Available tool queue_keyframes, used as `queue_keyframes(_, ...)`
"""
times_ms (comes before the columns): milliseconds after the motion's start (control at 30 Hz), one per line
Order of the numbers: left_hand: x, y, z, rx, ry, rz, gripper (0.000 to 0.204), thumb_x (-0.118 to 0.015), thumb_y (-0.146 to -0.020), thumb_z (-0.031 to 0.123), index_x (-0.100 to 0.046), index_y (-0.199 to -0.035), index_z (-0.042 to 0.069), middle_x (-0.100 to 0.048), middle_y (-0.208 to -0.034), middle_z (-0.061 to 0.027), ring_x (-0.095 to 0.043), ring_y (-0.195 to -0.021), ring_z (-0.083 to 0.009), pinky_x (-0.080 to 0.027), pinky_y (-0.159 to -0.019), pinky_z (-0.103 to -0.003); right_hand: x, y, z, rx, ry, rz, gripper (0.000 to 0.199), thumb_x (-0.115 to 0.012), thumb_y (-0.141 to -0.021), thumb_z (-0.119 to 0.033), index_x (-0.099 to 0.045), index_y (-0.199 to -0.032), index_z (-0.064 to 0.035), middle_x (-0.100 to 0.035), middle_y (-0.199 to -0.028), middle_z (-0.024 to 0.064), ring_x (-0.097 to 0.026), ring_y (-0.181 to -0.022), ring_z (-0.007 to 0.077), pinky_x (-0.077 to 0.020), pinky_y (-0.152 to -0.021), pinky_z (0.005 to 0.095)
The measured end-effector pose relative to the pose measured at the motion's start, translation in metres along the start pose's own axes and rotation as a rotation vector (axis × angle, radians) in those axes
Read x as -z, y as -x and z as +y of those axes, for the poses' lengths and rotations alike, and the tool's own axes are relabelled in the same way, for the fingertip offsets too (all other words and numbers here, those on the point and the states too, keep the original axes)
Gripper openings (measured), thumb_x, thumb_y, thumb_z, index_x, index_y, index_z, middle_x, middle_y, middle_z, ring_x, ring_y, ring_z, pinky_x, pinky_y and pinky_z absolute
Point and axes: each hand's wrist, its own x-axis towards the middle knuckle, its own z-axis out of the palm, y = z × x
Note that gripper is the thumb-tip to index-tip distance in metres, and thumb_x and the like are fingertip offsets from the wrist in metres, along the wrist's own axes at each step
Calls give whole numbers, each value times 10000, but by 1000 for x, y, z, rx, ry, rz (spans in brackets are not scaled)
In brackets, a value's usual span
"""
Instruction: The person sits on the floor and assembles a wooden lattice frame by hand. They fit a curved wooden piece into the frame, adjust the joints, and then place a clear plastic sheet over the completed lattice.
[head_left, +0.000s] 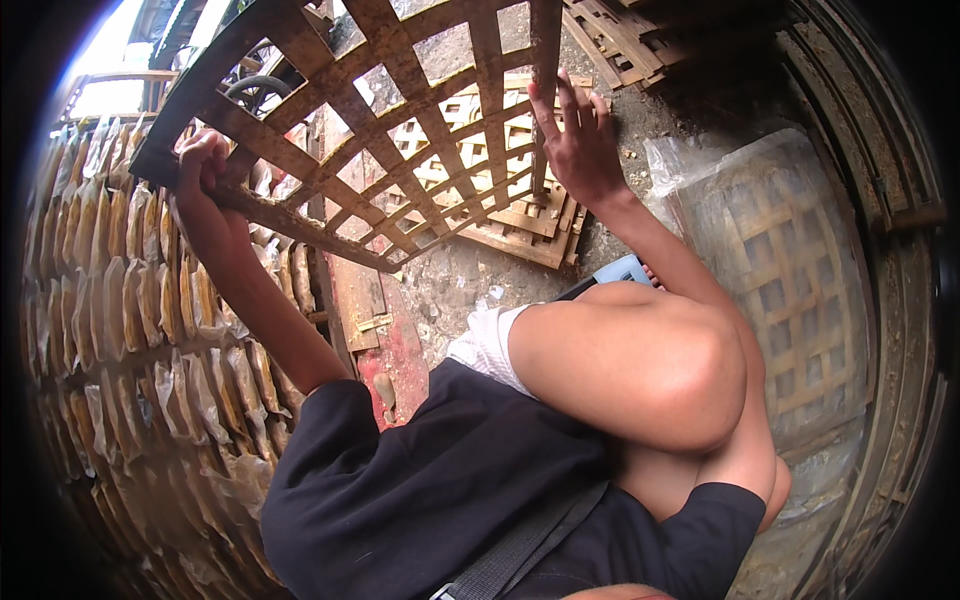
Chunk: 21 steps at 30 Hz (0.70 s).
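A wooden lattice panel (310, 233) of crossed slats is held up, tilted, in front of me. My left hand (203, 165) is closed round its lower left corner. Against the panel's right edge is my right hand (580, 150), its fingers stretched out and apart; whether the palm presses on the wood is hard to tell. Through the gaps, and beyond the panel's lower edge, a stack of similar lattice panels (515, 247) shows on the floor.
On the left, plastic-wrapped flat brown packs (110, 310) stand in several rows. At right lies a plastic-covered lattice panel (790, 270). More wooden panels (612, 45) lie at the back. A light blue object (622, 270) is beside my bent leg. A wheel (258, 93) shows behind the held panel.
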Motion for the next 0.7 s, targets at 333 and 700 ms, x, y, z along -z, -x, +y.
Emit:
queue_keyframes(333,12,-13,-6,10,-8,-29,82,-737,-888,94,-696,-850,35,-550,-796,12,-455,-763,-76,-368,-767,-251,-4,49,-15,3,-283,18,809,-700,-908,-289,-389,-1622,-70,-371,-1570,297,-423,-1428,396,-299,-1224,549)
queue_keyframes(700,-9,-3,0,-11,9,34,129,-733,-897,79,-660,-801,34,-506,-787,11,-476,-770,-95,-390,-785,-263,-30,88,-25,-48,-347,-134,811,-653,-931,-231,-332,-1632,21,-341,-1637,272,-382,-1478,364,-303,-1224,565)
